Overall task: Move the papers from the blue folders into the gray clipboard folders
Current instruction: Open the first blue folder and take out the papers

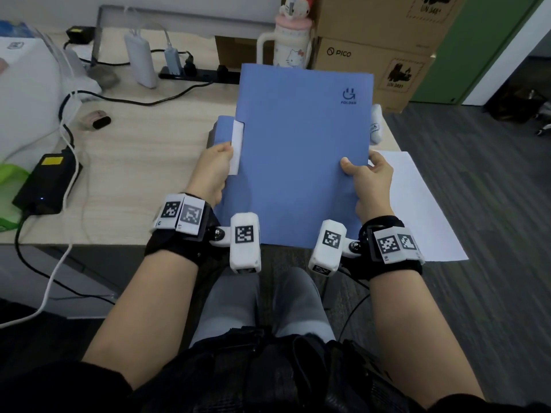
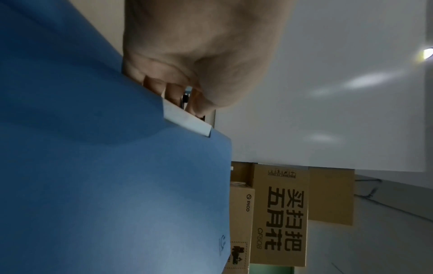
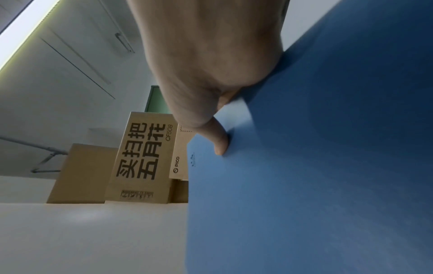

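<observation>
You hold a blue folder point(image 1: 298, 156) up in front of you with both hands, lifted off the desk point(image 1: 143, 162) and tilted so its cover faces you. Your left hand point(image 1: 213, 174) grips the left edge at about 9 o'clock, fingers curled behind the cover and thumb near a white tab point(image 1: 237, 147) that sticks out of a notch in that edge. Your right hand point(image 1: 371, 183) pinches the right edge at about 3 o'clock, thumb point(image 3: 219, 140) pressed flat on the cover and fingers behind it.

The folder is a plain matte blue, closed, with a small dark logo and the word FOLDER printed in the corner at 1 o'clock. In the left wrist view the white tab point(image 2: 187, 122) sits just below your fingertips point(image 2: 173, 92). A second blue edge point(image 1: 222, 129) shows just behind the left side; you cannot tell whether it is a flap of the same folder or another one.

A white sheet of paper point(image 1: 417, 204) lies at 4 o'clock, partly under your right hand and overhanging the edge of the desk. Cardboard boxes point(image 1: 375, 49) stand at 1 o'clock, a cartoon-cat mug point(image 1: 290, 46) at 12 o'clock, and a power strip point(image 1: 193, 74) with cables at 11 o'clock.
</observation>
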